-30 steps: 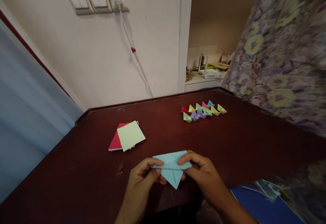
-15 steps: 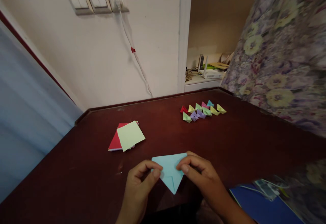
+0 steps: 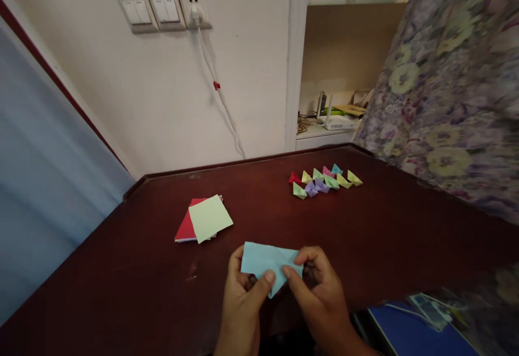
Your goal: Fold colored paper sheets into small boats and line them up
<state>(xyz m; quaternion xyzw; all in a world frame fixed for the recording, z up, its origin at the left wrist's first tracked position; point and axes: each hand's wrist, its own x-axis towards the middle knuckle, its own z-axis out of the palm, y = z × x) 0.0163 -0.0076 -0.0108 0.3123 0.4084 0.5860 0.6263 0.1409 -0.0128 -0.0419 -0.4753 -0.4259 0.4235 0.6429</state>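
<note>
A light blue folded paper (image 3: 263, 261) is held just above the dark red table (image 3: 385, 226) near its front edge. My left hand (image 3: 243, 296) pinches its left side, thumb pressed on the lower part. My right hand (image 3: 316, 286) grips its right side with fingers curled over the top edge. Both thumbs meet near the paper's lower point. A stack of square sheets (image 3: 203, 219), pale green on top of red, lies to the upper left of my hands.
Several small folded paper boats (image 3: 324, 180) in mixed colours sit in a cluster at the back right of the table. A flowered cloth (image 3: 450, 91) hangs at the right. A blue book (image 3: 417, 331) lies at the lower right. A white cable (image 3: 221, 94) hangs from the wall socket.
My hands have drawn closer together over the blue paper and both thumbs now press its lower part. The paper looks flatter and wider. The view has tilted slightly downward.
</note>
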